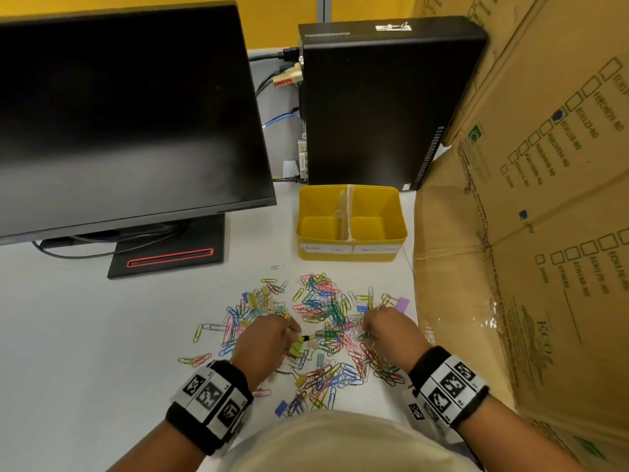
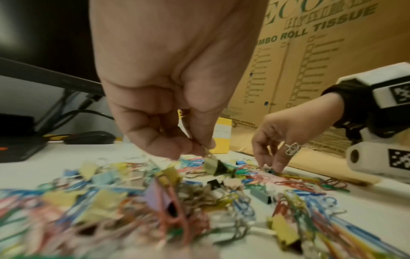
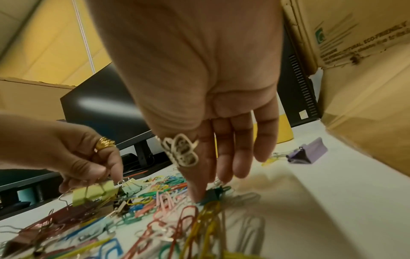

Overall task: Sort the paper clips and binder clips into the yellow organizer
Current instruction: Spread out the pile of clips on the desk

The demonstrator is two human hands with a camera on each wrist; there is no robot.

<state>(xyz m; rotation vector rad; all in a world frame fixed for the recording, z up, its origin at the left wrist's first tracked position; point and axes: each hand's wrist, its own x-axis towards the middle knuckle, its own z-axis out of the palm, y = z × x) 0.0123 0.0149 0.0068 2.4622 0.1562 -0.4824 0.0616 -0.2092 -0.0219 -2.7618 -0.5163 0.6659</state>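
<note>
Cardboard carton [image 1: 531,212], large and brown, walls the desk's right side; black monitor [image 1: 126,114] stands left. Yellow plastic organizer [image 1: 352,223], two compartments split by a pale divider, sits between them; both compartments look bare. Pile of coloured paper clips and binder clips [image 1: 316,332] is spread on the white desk [image 1: 85,335] just before it. Left hand [image 1: 263,338] pinches a yellow-green binder clip [image 1: 299,344] by its wire handle. Right hand [image 1: 389,330]: fingertips reach down onto a small dark green binder clip [image 3: 210,195]; firm grasp cannot be told.

organizer [image 1: 350,257] behind clip pile [image 1: 316,332], monitor [image 1: 119,114] left
</note>
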